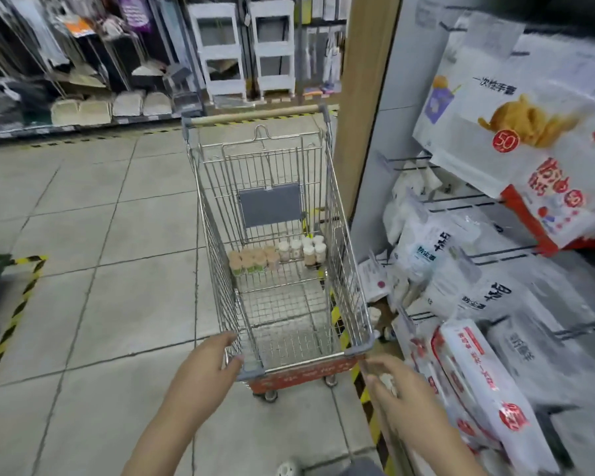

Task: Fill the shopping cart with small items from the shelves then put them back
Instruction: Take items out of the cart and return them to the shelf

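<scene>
Wire cart point(279, 214) stands beside the shelves point(495, 269); small bottles point(275, 255) cluster at its far end. Left hand point(210, 362) grips the near rim. Right hand point(395, 383) pinches a small pale item point(388, 383). Risk: the light cart may roll away.

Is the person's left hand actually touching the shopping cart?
Touching. The head view shows the left hand gripping the near left corner of the shopping cart, fingers curled round its grey corner and top rail with no gap visible.
</scene>
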A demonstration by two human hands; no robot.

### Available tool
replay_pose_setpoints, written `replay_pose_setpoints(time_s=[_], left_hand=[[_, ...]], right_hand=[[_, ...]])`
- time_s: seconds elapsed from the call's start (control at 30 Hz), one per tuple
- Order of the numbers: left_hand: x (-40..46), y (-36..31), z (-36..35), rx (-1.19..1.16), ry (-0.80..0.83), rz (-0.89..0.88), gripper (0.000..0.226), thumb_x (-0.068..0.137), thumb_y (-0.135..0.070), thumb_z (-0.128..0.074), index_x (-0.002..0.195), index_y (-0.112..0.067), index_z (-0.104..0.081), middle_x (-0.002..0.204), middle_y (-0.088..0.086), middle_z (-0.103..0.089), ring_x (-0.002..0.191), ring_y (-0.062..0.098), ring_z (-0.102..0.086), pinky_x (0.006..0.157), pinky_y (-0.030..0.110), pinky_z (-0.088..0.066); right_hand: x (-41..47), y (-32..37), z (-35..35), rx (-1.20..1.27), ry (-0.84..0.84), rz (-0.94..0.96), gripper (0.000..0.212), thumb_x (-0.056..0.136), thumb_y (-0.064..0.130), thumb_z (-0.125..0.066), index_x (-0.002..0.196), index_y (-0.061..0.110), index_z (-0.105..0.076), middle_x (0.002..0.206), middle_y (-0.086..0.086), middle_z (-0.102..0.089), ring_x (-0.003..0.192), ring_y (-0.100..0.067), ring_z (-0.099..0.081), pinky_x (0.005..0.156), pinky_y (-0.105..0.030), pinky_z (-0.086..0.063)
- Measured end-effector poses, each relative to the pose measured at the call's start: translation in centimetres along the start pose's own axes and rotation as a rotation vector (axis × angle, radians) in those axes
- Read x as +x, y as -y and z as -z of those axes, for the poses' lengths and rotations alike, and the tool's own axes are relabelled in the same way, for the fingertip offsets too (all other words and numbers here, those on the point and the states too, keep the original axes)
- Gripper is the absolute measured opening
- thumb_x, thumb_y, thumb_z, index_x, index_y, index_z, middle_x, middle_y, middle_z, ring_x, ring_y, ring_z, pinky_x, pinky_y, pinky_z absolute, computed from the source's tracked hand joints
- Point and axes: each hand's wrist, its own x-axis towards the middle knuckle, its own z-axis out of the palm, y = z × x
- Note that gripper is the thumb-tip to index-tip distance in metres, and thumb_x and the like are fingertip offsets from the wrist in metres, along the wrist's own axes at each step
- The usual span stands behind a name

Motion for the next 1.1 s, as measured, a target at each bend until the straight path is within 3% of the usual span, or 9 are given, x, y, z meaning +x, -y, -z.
replay_pose_setpoints(time_s=[0.1,0.23,0.5,0.67,0.77,0.83,0.93,1.0,1.1], left_hand=[[4.3,-2.4,-0.9,0.010,0.054,-0.025,0.039,0.097,-0.025,-0.050,0.135,-0.018,-0.049,0.135,-0.002,-0.053,0.122,0.014,-0.049,0.093,0.022,-0.037],[8.9,-4.1,-2.7,-0.033,0.117,-0.020,0.042,0.095,-0.024,-0.051,0.137,-0.019,-0.047,0.136,-0.001,-0.053,0.118,0.012,-0.052,0.098,0.025,-0.040],[18.2,-3.0,-6.3,-0.009,0.244,0.030,0.046,0.098,-0.027,-0.049,0.142,-0.017,-0.041,0.142,-0.003,-0.047,0.126,0.011,-0.048,0.104,0.023,-0.034],[26.1,0.1,-8.6,0.086,0.327,0.135,0.044,0.098,-0.030,-0.049,0.139,-0.014,-0.043,0.139,0.002,-0.051,0.123,0.016,-0.052,0.103,0.029,-0.041],[31.5,2.0,-11.0,0.143,0.389,0.178,0.043,0.098,-0.031,-0.047,0.137,-0.014,-0.045,0.136,0.004,-0.054,0.120,0.019,-0.054,0.100,0.032,-0.044],[35.1,2.9,-12.9,0.147,0.455,0.195,0.042,0.098,-0.030,-0.045,0.137,-0.014,-0.044,0.133,0.007,-0.055,0.118,0.023,-0.054,0.097,0.034,-0.045],[40.1,3.1,-15.9,0.115,0.532,0.200,0.041,0.098,-0.027,-0.044,0.137,-0.013,-0.044,0.133,0.008,-0.055,0.117,0.024,-0.054,0.091,0.029,-0.044],[43.3,3.1,-18.2,0.082,0.555,0.179,0.040,0.097,-0.023,-0.043,0.134,-0.010,-0.046,0.129,0.009,-0.057,0.112,0.023,-0.056,0.079,0.025,-0.041],[47.7,2.9,-21.4,-0.010,0.536,0.165,0.037,0.096,-0.023,-0.046,0.130,-0.009,-0.049,0.122,0.007,-0.060,0.096,0.019,-0.057,0.076,0.024,-0.042]], right_hand=[[3.2,-0.8,0.9,-0.027,-0.001,-0.033,0.023,0.094,0.021,-0.056,0.105,0.041,-0.055,0.108,0.015,-0.062,0.099,-0.003,-0.057,0.077,-0.008,-0.040],[8.4,-1.4,1.5,-0.038,0.065,-0.102,0.029,0.094,0.025,-0.056,0.123,0.028,-0.057,0.116,0.011,-0.063,0.103,-0.004,-0.057,0.089,-0.023,-0.047],[21.4,-1.5,-0.4,-0.116,0.224,-0.089,0.036,0.095,0.022,-0.053,0.131,0.018,-0.053,0.126,0.003,-0.059,0.113,-0.010,-0.055,0.095,-0.022,-0.042],[29.8,-2.0,-2.7,-0.125,0.287,-0.134,0.035,0.098,0.023,-0.050,0.132,0.014,-0.049,0.124,-0.001,-0.059,0.110,-0.015,-0.056,0.079,-0.022,-0.039],[34.8,-3.1,-4.7,-0.091,0.287,-0.203,0.031,0.097,0.020,-0.051,0.126,0.012,-0.052,0.123,-0.003,-0.059,0.107,-0.017,-0.058,0.084,-0.024,-0.043],[38.2,-4.2,-6.3,-0.073,0.265,-0.256,0.024,0.095,0.020,-0.053,0.117,0.011,-0.055,0.112,-0.005,-0.063,0.097,-0.019,-0.062,0.086,-0.032,-0.050],[43.2,-5.9,-8.2,-0.094,0.249,-0.286,0.010,0.095,0.019,-0.052,0.097,0.010,-0.049,0.083,-0.001,-0.056,0.069,-0.013,-0.055,0.065,-0.029,-0.045],[46.3,-7.0,-9.3,-0.090,0.226,-0.315,0.010,0.096,0.018,-0.052,0.103,0.012,-0.047,0.083,-0.002,-0.056,0.068,-0.013,-0.052,0.060,-0.028,-0.040],[50.2,-9.0,-11.2,-0.087,0.170,-0.341,0.023,0.095,0.018,-0.052,0.116,0.012,-0.049,0.091,-0.007,-0.064,0.079,-0.023,-0.062,0.068,-0.034,-0.049]])
